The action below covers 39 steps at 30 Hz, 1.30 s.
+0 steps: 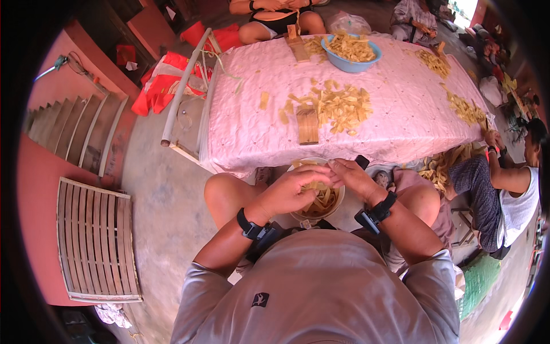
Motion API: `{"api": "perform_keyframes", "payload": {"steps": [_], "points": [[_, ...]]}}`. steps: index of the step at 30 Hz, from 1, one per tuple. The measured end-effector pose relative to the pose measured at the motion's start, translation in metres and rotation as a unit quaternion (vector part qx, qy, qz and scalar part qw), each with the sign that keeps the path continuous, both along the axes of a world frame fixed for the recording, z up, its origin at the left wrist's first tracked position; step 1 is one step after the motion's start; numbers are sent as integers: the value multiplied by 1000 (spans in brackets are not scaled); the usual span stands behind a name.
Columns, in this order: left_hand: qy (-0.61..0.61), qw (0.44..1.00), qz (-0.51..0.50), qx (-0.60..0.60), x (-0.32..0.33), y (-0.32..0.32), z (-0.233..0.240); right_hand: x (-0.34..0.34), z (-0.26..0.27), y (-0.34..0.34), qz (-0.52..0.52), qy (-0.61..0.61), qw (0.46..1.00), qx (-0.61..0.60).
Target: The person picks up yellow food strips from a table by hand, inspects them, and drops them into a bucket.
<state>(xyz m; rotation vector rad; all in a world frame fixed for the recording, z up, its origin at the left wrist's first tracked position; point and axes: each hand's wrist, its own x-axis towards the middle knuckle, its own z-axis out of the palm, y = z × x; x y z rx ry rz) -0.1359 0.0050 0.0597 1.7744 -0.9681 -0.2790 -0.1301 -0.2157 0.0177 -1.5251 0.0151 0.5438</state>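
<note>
Above a white bucket (pixel 342 201), which holds several yellowish flat strips (pixel 321 202), my two hands meet at the fingertips. My left hand (pixel 292 189) has its fingers bent toward the other hand. My right hand (pixel 354 177) has thumb and fingers drawn together; whether anything thin is pinched there is too small to tell. Just past the right knuckles a small black object (pixel 362 162) shows, its link to the hand unclear. On the pink cloth-covered table (pixel 249 133) ahead lie a wooden block (pixel 307 127) and a heap of short yellowish pieces (pixel 343 105).
A blue basin (pixel 348 65) heaped with pieces stands at the table's far side. Another person (pixel 279 17) sits there, and one (pixel 511 185) sits at the right beside more strips (pixel 434 167). A metal frame (pixel 184 86) borders the table's left end. Slatted wood (pixel 99 238) leans left.
</note>
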Motion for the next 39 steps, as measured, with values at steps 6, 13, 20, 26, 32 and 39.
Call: {"api": "perform_keyframes", "payload": {"steps": [6,13,20,26,32,39], "points": [[82,990,-105,55,-18,-27,-11,3,21,4,-40,65,984,161],[402,901,4,-163,10,-7,-27,-1,46,1,-26,7,966,259],[424,840,55,-335,45,-7,-29,3,46,21,77,-47,987,134],[421,836,97,-339,70,-1,-12,23,35,30,128,-106,986,1],[380,873,75,-298,103,22,-11,35,35,35,80,-91,992,-48],[378,902,36,-204,120,26,-11,58,63,21,-5,-105,994,-43]]}}
